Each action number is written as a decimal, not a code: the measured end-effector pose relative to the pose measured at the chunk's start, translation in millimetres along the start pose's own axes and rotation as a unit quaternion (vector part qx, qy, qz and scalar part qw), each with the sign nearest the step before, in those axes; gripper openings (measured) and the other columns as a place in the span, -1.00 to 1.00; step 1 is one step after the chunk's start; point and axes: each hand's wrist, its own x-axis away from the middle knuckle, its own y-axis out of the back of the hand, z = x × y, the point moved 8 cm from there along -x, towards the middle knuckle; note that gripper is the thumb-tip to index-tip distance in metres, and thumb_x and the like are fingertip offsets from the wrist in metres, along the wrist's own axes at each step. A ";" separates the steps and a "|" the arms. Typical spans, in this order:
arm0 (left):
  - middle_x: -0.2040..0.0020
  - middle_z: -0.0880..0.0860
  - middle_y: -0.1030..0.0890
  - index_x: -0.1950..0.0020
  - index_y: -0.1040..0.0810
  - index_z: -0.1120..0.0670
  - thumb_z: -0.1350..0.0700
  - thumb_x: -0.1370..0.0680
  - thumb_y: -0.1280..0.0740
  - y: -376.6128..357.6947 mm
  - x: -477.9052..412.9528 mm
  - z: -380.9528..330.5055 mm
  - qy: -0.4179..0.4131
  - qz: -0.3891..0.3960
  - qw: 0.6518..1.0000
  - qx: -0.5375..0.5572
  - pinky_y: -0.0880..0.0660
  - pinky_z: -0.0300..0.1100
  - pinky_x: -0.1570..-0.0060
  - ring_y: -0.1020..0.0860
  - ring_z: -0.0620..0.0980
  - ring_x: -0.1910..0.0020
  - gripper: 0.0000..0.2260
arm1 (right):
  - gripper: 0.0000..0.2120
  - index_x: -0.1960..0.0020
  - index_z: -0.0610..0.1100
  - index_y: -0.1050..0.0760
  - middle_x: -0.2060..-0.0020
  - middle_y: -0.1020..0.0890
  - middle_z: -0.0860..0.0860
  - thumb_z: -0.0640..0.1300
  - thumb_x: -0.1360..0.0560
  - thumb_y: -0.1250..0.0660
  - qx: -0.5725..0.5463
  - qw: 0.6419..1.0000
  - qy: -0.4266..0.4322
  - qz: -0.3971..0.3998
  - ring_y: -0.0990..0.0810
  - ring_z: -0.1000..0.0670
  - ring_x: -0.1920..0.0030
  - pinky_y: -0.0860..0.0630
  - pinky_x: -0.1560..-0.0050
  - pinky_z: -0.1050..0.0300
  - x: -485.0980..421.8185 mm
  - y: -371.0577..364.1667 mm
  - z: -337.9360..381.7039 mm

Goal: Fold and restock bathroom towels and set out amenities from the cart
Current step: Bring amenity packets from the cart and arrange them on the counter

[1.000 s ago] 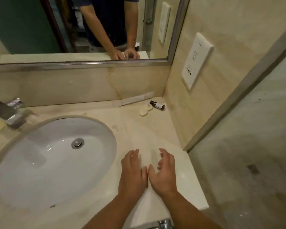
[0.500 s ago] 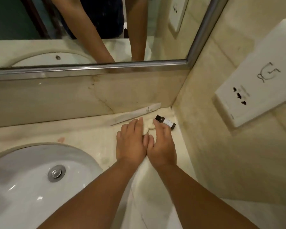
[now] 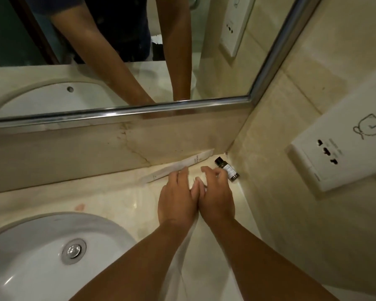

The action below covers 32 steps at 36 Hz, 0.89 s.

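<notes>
Pushed deeper into the counter [image 3: 109,198] corner, right of centre, than half a second ago. Left hand [image 3: 177,200] flat, fingers straight, tips now on the long white packet [image 3: 195,159]. Right hand [image 3: 217,196] no longer flat: fingers curled down just beside the small dark bottle [image 3: 228,170]; impossible to tell whether pinching anything. White towel [image 3: 178,263] under both forearms, lower centre.

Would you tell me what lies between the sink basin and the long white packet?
Head view: only bare counter and a faint reddish stain separate sink basin from long white packet.
</notes>
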 end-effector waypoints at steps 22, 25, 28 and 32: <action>0.29 -0.10 -0.56 0.13 -0.46 -0.08 -0.30 -0.53 -0.15 152.6 105.6 -92.9 -0.169 0.047 0.925 0.337 -0.37 -0.29 0.36 -0.50 -0.12 0.34 -0.68 | -0.62 0.26 -0.14 -0.28 0.43 -0.31 0.13 -0.04 -0.61 -0.36 -0.315 0.933 -0.137 -0.107 -0.28 0.11 0.39 -0.31 0.36 0.19 133.1 197.1 76.1; 0.26 -0.06 -0.59 0.12 -0.50 -0.03 -0.27 -0.53 -0.19 188.5 131.3 -127.0 -0.209 0.046 0.905 0.367 -0.42 -0.19 0.33 -0.53 -0.07 0.30 -0.67 | -0.62 0.27 -0.08 -0.29 0.44 -0.31 0.13 0.07 -0.56 -0.36 -0.316 0.928 -0.115 -0.159 -0.28 0.11 0.40 -0.30 0.37 0.15 152.8 245.7 94.2; 0.30 -0.02 -0.56 0.14 -0.49 0.00 -0.24 -0.54 -0.20 223.3 166.5 -156.1 -0.259 0.039 0.884 0.387 -0.36 -0.25 0.40 -0.49 -0.09 0.37 -0.68 | -0.62 0.21 -0.07 -0.33 0.44 -0.34 0.13 0.24 -0.46 -0.29 -0.304 0.925 -0.093 -0.208 -0.30 0.11 0.39 -0.31 0.36 0.09 182.4 292.7 111.4; 0.36 -0.09 -0.52 0.15 -0.46 -0.01 -0.21 -0.56 -0.19 260.5 225.9 -182.6 -0.310 0.042 0.855 0.413 -0.34 -0.26 0.44 -0.46 -0.10 0.41 -0.71 | -0.62 0.21 -0.08 -0.33 0.43 -0.36 0.13 0.24 -0.44 -0.28 -0.287 0.918 -0.064 -0.266 -0.31 0.12 0.38 -0.33 0.37 0.07 239.9 348.8 129.5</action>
